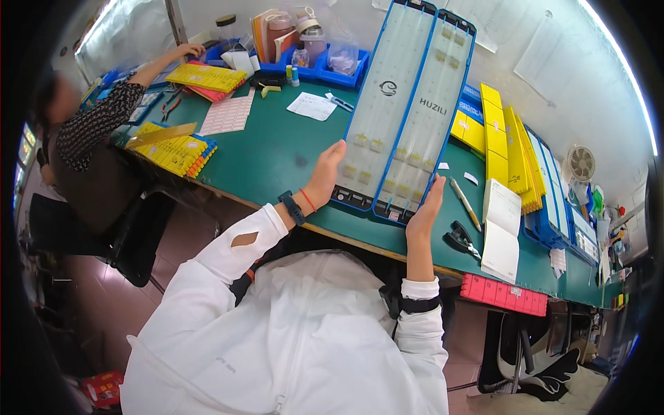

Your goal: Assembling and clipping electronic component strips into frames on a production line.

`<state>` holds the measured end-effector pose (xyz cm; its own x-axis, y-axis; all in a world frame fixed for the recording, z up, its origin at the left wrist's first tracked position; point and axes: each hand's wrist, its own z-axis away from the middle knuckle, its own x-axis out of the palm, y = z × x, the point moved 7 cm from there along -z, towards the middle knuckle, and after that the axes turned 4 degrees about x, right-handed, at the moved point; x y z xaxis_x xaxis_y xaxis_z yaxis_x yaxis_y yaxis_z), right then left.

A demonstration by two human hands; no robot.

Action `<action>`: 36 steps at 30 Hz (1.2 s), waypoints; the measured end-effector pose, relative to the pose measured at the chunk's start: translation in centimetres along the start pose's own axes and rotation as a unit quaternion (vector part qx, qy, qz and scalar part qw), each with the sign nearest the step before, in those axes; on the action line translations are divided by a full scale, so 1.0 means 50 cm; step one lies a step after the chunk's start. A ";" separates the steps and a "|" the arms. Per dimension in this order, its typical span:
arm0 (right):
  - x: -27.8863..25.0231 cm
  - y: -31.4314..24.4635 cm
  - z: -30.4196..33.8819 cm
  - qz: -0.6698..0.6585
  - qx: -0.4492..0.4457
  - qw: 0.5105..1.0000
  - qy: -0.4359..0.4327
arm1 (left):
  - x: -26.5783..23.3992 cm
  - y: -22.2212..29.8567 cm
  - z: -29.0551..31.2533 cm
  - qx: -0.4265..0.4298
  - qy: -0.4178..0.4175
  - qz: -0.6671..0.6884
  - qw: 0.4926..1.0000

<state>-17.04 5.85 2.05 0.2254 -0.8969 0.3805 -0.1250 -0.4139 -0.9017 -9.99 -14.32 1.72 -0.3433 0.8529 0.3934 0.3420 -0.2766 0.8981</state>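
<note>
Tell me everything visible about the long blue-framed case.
The long rectangular, blue-framed, plastic-looking case has two parallel translucent panels, dark printing and black ends; it looks shut. Small yellowish pieces show through both panels' lower ends and the right panel's top. It slants over the flat green tabletop, held low at its sides between left grip and right grip.

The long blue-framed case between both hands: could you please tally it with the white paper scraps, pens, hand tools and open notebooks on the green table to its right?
Long blue-framed case with translucent panels, between left hand and right hand: 1
White paper scraps: 2
Slim pale pen: 1
Black-handled hand tool: 1
Open white-paged notebook: 1
Total: 6
</note>
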 end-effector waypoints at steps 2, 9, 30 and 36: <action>-0.005 0.006 0.000 -0.015 -0.006 1.000 -0.004 | -0.009 -0.009 -0.009 0.004 -0.012 -0.001 1.000; -0.017 0.009 0.001 -0.019 -0.069 0.997 0.013 | -0.009 -0.024 -0.017 -0.036 -0.026 0.027 0.999; -0.024 -0.029 -0.007 0.085 -0.151 0.984 0.050 | 0.023 0.009 0.002 -0.104 -0.107 0.134 0.980; 0.002 -0.049 0.012 0.032 -0.104 0.994 0.024 | 0.022 -0.005 -0.003 -0.117 -0.133 0.145 0.973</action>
<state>-16.14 6.87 4.15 0.1655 -0.9264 0.3383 -0.3359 -0.3755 -0.8638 -10.61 -13.37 1.97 -0.0121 0.7993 0.6008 0.1717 -0.5902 0.7888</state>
